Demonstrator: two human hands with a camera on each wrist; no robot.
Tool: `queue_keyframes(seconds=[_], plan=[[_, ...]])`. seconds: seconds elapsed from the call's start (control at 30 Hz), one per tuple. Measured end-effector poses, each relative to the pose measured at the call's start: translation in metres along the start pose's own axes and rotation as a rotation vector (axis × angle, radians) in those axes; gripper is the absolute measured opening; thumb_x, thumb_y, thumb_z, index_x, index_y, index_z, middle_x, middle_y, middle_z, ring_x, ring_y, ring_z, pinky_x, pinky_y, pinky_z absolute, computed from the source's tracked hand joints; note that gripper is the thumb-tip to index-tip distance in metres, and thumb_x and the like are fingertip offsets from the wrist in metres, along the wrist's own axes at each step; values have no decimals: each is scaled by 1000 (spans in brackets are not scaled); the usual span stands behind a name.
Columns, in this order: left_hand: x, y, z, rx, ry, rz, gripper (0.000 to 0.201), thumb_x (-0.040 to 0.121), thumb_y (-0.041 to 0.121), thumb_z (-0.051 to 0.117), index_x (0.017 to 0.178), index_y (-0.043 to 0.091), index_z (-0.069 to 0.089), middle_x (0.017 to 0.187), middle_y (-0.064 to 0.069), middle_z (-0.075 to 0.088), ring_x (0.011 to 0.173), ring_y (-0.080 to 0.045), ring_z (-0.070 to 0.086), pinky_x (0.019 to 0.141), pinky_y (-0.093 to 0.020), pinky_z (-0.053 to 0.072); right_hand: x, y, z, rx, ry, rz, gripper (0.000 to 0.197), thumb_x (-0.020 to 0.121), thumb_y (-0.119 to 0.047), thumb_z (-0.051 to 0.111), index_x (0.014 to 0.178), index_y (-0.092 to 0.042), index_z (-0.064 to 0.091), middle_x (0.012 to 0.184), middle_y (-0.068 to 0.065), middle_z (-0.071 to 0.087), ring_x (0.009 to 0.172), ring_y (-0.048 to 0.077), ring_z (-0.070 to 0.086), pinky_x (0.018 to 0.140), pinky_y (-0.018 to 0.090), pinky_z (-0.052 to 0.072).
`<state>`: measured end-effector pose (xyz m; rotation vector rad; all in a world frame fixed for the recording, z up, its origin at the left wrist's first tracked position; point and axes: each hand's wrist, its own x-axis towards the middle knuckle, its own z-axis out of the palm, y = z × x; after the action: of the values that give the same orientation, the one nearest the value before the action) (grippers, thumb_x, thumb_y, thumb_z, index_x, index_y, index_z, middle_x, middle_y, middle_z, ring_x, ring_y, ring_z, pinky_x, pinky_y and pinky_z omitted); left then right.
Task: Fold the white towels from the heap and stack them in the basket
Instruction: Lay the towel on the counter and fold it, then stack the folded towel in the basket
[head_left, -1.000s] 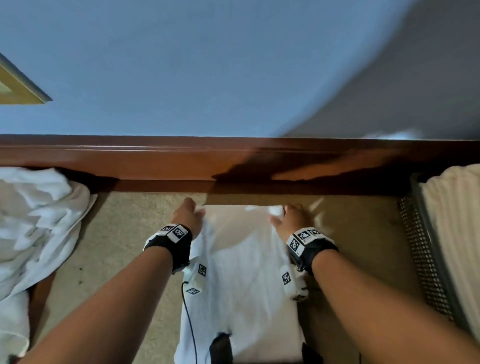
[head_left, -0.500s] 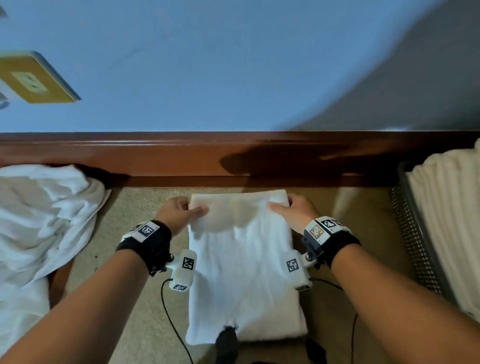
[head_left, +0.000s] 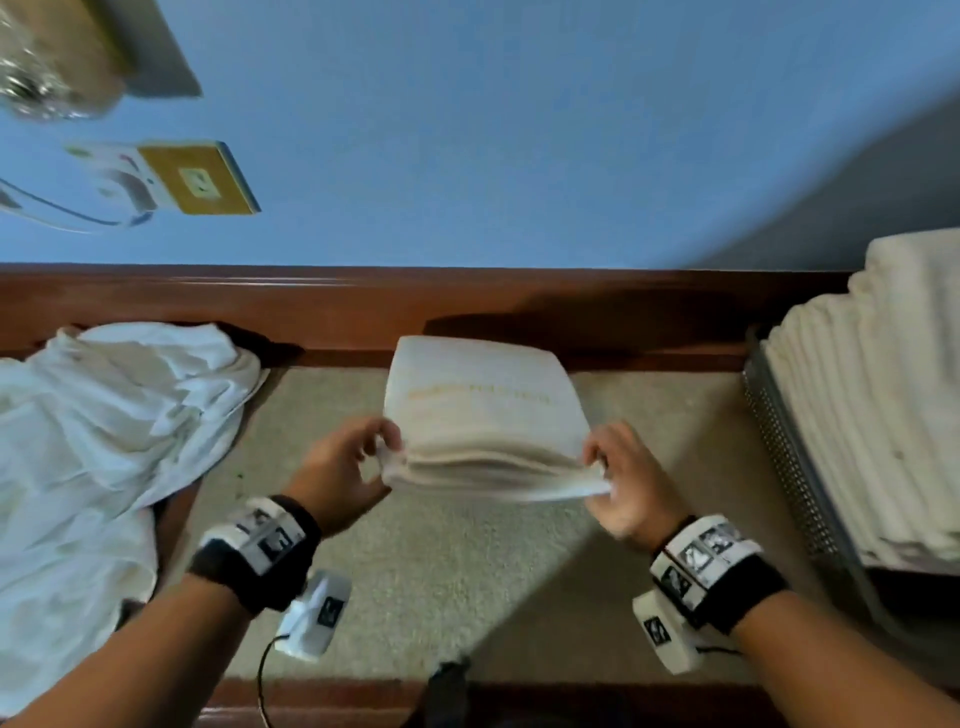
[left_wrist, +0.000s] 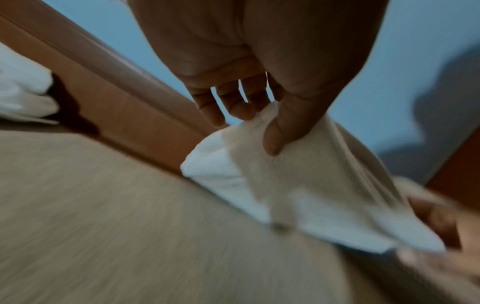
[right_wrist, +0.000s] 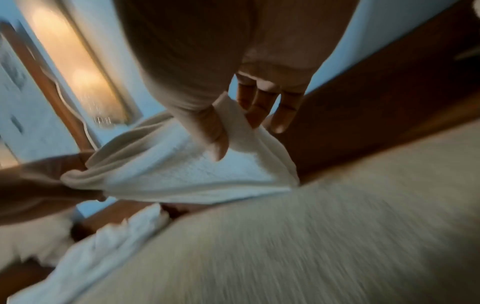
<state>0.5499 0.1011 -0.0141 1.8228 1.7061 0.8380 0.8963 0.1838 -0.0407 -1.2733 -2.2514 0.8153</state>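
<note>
A beige carpeted surface (head_left: 467, 571) is lying before a blue wall (head_left: 519, 130). We are lifting a folded white terry towel (head_left: 483, 415) above it; our left hand (head_left: 337, 473) is pinching its left corner, our right hand (head_left: 623, 478) its right corner. The rumpled white towel heap (head_left: 104, 441) is sitting left, the grey mesh basket (head_left: 784, 467) of stacked towels right.
</note>
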Motion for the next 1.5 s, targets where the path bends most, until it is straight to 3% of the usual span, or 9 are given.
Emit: queue_keyframes(seconds=[0.17, 0.37, 0.5, 0.67, 0.77, 0.97, 1.1, 1.23, 1.5], plan=[[-70, -67, 78, 235, -397, -369, 42, 81, 17, 73, 93, 44, 43, 113, 7, 45, 91, -13, 55, 84, -30, 48, -62, 52, 77, -22, -304, 309, 28, 77, -11, 68, 92, -27, 52, 105, -6, 47, 93, 13, 55, 90, 34, 50], [-67, -84, 113, -200, -163, -919, 44, 88, 44, 70, 112, 14, 48, 108, -10, 63, 93, -28, 66, 80, -39, 54, -47, 55, 116, 169, -108, 755, 30, 89, -34, 68, 111, -16, 57, 95, 0, 65, 86, 22, 64, 77, 35, 51], [-51, -76, 113, -59, -234, -875, 36, 96, 47, 56, 84, 13, 61, 89, -13, 71, 77, -31, 69, 75, -45, 59, -29, 44, 112, 49, -204, 864, 34, 93, -45, 59, 103, -12, 64, 94, 4, 68, 89, 26, 65, 72, 29, 44], [-50, -69, 97, -224, -311, -985, 23, 92, 29, 63, 95, 6, 69, 73, -9, 66, 62, -23, 61, 57, -30, 53, -19, 28, 91, 76, -354, 979, 34, 92, -38, 51, 83, -8, 62, 82, 12, 65, 76, 30, 62, 66, 33, 45], [-60, -71, 97, -211, -464, -1036, 19, 89, 26, 68, 95, 9, 69, 71, -9, 63, 61, -22, 58, 56, -27, 50, -22, 26, 87, 25, -455, 1074, 39, 89, -40, 55, 110, -7, 60, 102, 10, 66, 85, 26, 62, 72, 31, 46], [-52, -78, 112, -303, -200, -957, 41, 74, 50, 80, 97, 18, 70, 90, 0, 74, 80, -15, 69, 64, -25, 52, -22, 24, 117, 231, -179, 1117, 85, 77, -42, 81, 140, -9, 36, 131, 9, 58, 117, 31, 60, 95, 34, 47], [-35, -44, 109, -664, -134, -1015, 39, 66, 26, 85, 99, 9, 72, 100, -14, 75, 87, -30, 72, 80, -41, 58, -9, 16, 105, 361, -226, 1021, 26, 82, -22, 73, 106, -18, 65, 110, 3, 72, 95, 24, 67, 89, 35, 55], [-1, -5, 87, -1014, -158, -964, 59, 63, 3, 78, 119, -5, 62, 112, -25, 70, 99, -41, 69, 78, -46, 59, 8, -8, 52, 390, -95, 832, 29, 85, -17, 64, 114, -19, 62, 103, -2, 69, 86, 15, 64, 66, 23, 49], [74, 134, 73, -1136, -199, -596, 61, 70, 10, 69, 129, 0, 57, 123, -27, 64, 104, -43, 66, 85, -50, 58, -6, -25, -122, 301, 201, 571, 23, 89, -17, 62, 112, -19, 63, 97, -2, 67, 92, 19, 65, 71, 25, 48]])
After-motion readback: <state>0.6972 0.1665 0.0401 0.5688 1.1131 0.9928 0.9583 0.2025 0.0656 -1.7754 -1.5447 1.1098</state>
